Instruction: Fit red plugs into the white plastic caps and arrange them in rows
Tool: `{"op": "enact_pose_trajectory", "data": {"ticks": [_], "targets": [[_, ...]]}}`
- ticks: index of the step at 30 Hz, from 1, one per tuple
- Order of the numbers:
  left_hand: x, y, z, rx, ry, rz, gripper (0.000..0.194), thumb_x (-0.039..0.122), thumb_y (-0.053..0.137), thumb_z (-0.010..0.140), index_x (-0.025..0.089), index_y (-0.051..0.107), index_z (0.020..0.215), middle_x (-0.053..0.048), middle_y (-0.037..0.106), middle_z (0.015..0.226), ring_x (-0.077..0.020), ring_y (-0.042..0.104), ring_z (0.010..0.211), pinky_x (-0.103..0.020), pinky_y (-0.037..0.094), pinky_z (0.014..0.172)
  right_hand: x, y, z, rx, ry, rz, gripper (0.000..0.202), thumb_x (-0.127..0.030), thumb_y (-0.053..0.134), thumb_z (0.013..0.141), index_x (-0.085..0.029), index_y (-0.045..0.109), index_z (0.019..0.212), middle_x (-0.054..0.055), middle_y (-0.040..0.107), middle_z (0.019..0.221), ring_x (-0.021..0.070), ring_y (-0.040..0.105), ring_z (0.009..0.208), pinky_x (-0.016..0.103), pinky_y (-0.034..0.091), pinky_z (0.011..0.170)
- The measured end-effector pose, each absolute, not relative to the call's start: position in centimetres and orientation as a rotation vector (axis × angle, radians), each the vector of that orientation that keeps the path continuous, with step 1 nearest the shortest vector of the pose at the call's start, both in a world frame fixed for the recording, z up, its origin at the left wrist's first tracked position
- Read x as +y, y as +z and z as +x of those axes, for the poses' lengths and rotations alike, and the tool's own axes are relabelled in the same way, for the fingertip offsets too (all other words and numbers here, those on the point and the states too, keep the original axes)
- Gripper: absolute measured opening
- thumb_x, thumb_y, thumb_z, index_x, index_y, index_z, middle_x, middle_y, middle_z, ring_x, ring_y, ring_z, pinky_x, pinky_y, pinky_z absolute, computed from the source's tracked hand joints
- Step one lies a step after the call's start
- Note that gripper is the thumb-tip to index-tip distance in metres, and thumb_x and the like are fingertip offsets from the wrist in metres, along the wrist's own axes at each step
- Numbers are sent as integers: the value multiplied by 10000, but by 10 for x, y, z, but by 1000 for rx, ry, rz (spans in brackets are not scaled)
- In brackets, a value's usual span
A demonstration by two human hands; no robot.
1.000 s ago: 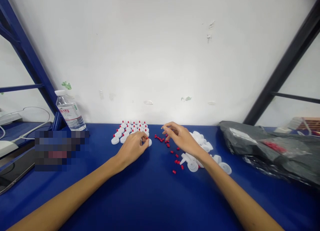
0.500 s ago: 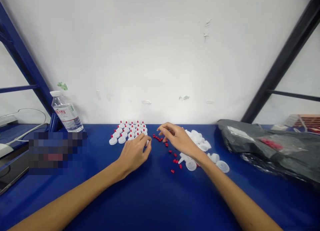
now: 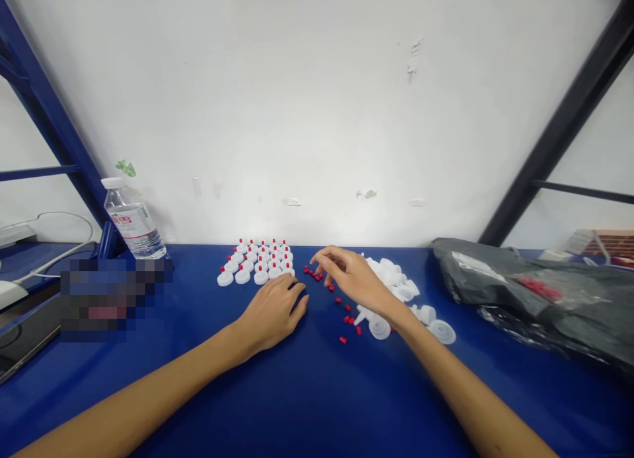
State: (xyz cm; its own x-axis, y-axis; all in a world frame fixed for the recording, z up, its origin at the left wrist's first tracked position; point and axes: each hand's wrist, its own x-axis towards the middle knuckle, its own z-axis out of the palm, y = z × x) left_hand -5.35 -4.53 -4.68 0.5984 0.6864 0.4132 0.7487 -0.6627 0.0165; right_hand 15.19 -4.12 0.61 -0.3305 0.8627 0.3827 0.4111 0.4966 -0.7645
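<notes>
Rows of white caps with red tips (image 3: 242,276) stand on the blue table (image 3: 297,392), left of centre. My left hand (image 3: 275,311) rests palm down at the near right corner of these rows, fingers apart and holding nothing visible. Over a scatter of small red tips (image 3: 343,340) hovers my right hand (image 3: 349,276), its fingers curved and apart, thumb and index near the red pieces. No held piece shows in it. Loose white caps (image 3: 389,273) lie in a pile behind and right of my right hand, with some clear-white discs (image 3: 442,331) nearer.
A water bottle (image 3: 133,222) leans at the back left, behind a pixelated patch. A dark device (image 3: 32,339) lies at the left edge. On the right is a grey plastic bag (image 3: 525,299). A white wall (image 3: 307,115) and slanted posts stand behind.
My left hand has moved slightly right and nearer, uncovering a white cap with a red tip at the end of the front rows. My right hand has barely moved.
</notes>
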Motion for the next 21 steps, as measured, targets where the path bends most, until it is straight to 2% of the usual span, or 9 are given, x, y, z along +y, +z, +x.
{"op": "enact_pose_trajectory", "data": {"ticks": [8,15,21], "targets": [[-40,-47,-57,-1243,-592,-2624,301,283,434,989,133,667,1106,-131,638,1043,-263,599,1032,-428,505,919,-37,6,154,-1941,641,-1069,277,-374,435,997,-231,673,988,-4,723,876,129,665,667,244,473,628],[-43,-46,-54,-1141,-727,-2681,252,219,448,972,158,674,1065,-105,644,1060,-246,575,1047,-401,495,928,-28,17,190,-1990,17,-1471,237,-337,481,976,-221,687,950,33,743,892,191,672,827,282,431,725],[-47,-51,-45,-1176,-786,-2765,250,204,444,966,187,667,1077,-79,644,1061,-215,602,1002,-352,518,868,-19,12,214,-2194,-69,-1798,176,-338,604,911,-231,713,998,51,753,982,223,670,903,289,408,698]]}}
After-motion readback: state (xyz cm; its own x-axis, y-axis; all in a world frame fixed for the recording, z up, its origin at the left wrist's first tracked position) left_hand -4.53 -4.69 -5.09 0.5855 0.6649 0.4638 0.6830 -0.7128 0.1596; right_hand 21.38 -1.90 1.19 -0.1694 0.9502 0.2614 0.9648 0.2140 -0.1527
